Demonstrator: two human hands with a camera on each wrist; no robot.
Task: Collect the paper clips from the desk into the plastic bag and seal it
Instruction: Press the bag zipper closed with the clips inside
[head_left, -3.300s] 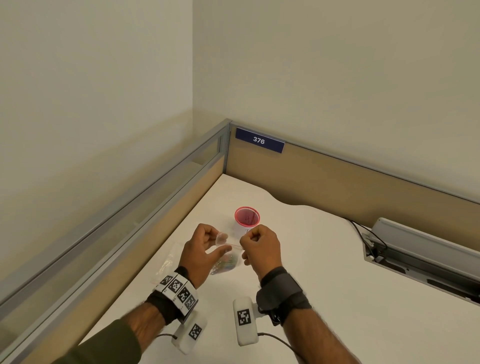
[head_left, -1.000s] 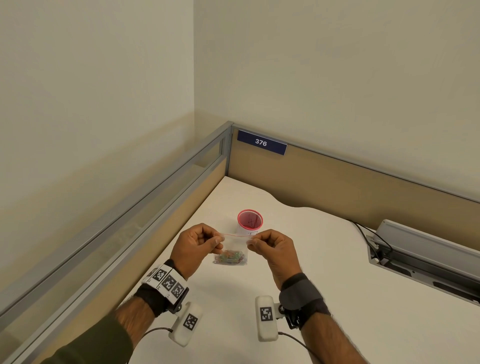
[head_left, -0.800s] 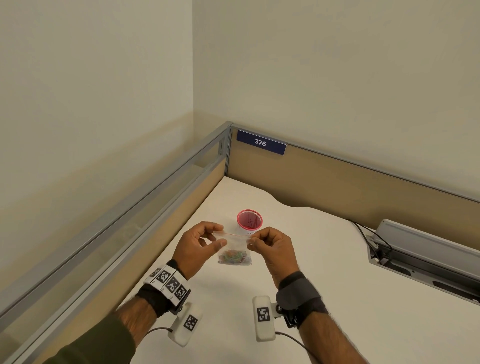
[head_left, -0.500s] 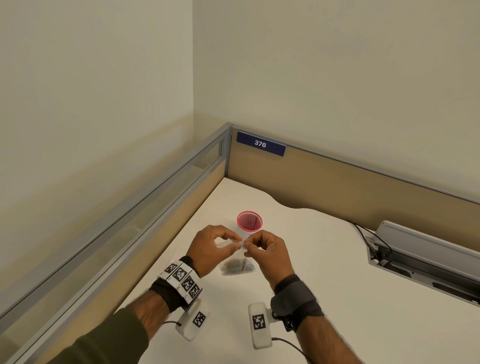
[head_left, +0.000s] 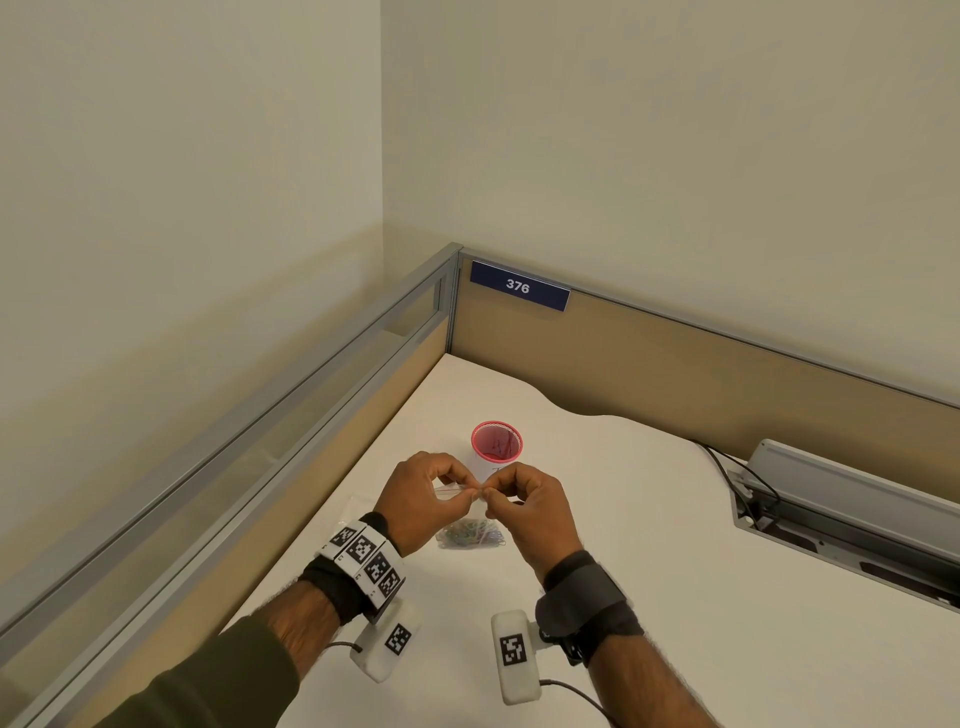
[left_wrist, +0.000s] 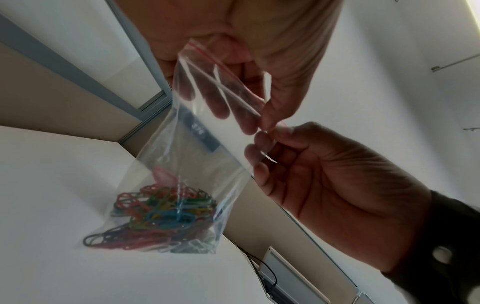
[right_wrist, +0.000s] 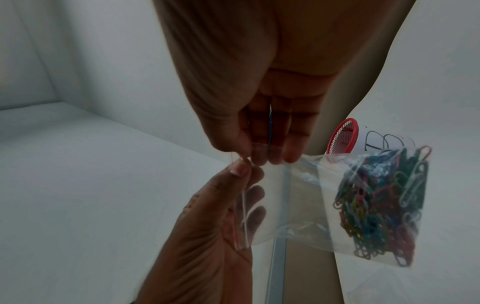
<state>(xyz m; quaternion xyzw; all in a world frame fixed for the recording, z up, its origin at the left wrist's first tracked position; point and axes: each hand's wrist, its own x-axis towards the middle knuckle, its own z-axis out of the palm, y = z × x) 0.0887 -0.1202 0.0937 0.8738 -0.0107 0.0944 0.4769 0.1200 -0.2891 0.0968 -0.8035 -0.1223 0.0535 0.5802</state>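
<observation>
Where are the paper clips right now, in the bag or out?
In: the paper clips lie heaped at the bottom of the plastic bag; none show on the desk.

- R hand (right_wrist: 262, 115) & L hand (right_wrist: 223, 205) pinch bag (right_wrist: 298, 197) top, fingertips touching.
- Coloured clips (right_wrist: 379, 207) bunched at bag's far end.
- Red mesh cup (right_wrist: 342, 136) behind.

clear plastic bag (left_wrist: 207, 144) (hanging), coloured paper clips (left_wrist: 161, 218) inside
</observation>
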